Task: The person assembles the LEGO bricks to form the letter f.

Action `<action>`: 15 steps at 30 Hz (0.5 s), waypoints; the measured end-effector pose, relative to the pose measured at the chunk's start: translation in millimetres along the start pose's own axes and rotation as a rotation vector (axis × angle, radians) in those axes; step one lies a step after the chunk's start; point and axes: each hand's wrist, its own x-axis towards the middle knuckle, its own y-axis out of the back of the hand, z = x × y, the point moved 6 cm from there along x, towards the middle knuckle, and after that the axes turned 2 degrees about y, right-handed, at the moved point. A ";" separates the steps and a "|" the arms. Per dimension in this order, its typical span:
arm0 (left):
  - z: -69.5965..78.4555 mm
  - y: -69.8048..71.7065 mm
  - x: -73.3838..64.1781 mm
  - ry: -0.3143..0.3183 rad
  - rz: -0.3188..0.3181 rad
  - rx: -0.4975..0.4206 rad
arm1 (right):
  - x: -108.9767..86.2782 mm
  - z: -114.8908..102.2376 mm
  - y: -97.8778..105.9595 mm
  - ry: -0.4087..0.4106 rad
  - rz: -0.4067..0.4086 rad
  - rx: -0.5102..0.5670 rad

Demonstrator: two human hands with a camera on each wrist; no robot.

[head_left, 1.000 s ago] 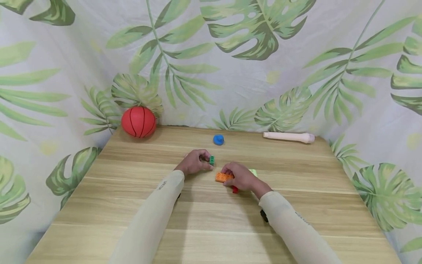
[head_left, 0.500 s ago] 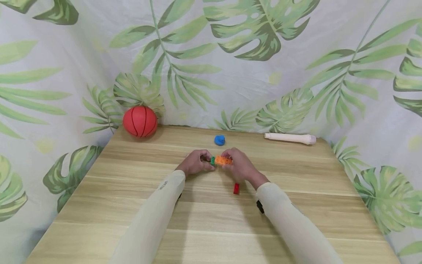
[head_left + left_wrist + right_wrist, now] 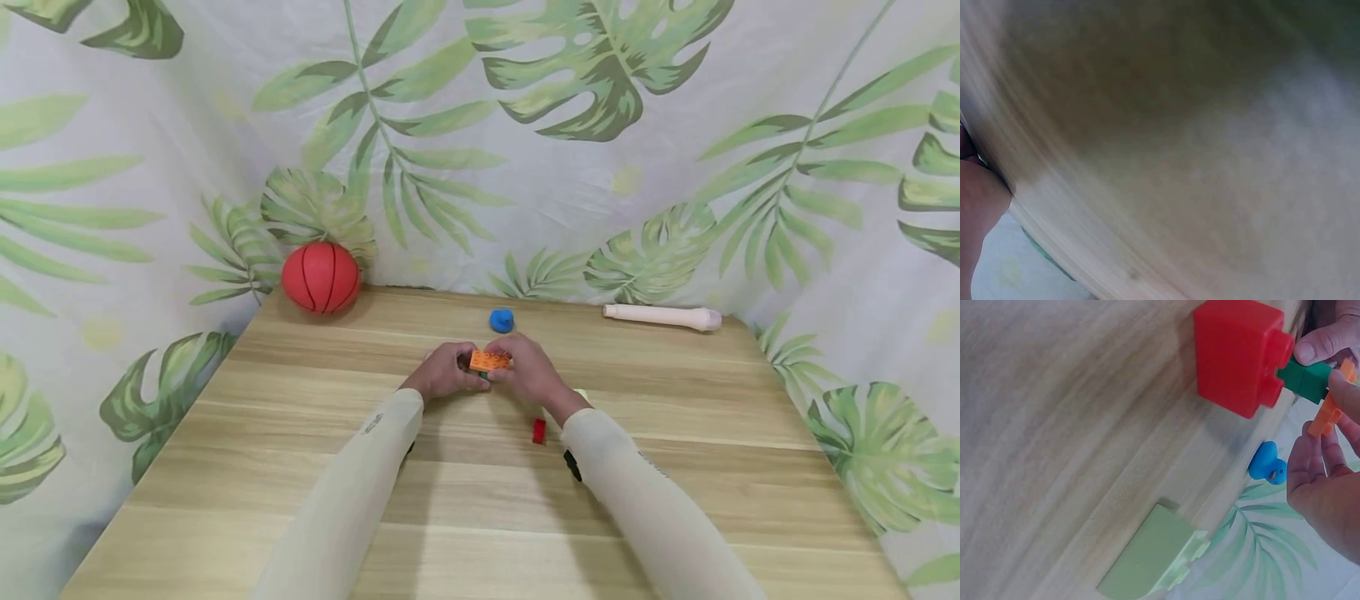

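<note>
My left hand (image 3: 444,372) pinches a green toy building brick (image 3: 1305,380) near the table's middle, its thumb lying against the brick in the right wrist view. From the other side, my right hand (image 3: 531,368) grips a flat orange studded brick (image 3: 487,360) between thumb and fingers. That orange brick sits right over the green one, covering most of it in the head view. Only a sliver of my left hand (image 3: 980,200) shows at the edge of the left wrist view.
A red brick (image 3: 539,431) and a pale green brick (image 3: 1154,556) lie on the wooden table (image 3: 495,525). Behind the hands is a blue rubber duck (image 3: 502,321). Along the back are a red ball (image 3: 321,278) and a pale pink microphone-shaped stick (image 3: 662,317).
My right hand has carried the orange brick left and away from me, from beside the red brick to over the green brick. My left hand has stayed nearly in place.
</note>
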 end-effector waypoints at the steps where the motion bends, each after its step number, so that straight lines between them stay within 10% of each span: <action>1: 0.5 -0.2 0.0 0.000 0.000 -0.004 | 0.3 -0.1 0.0 0.000 0.001 -0.004; 15: 0.1 -1.9 1.3 0.008 0.003 -0.019 | -0.2 -1.9 3.8 -0.034 -0.023 -0.061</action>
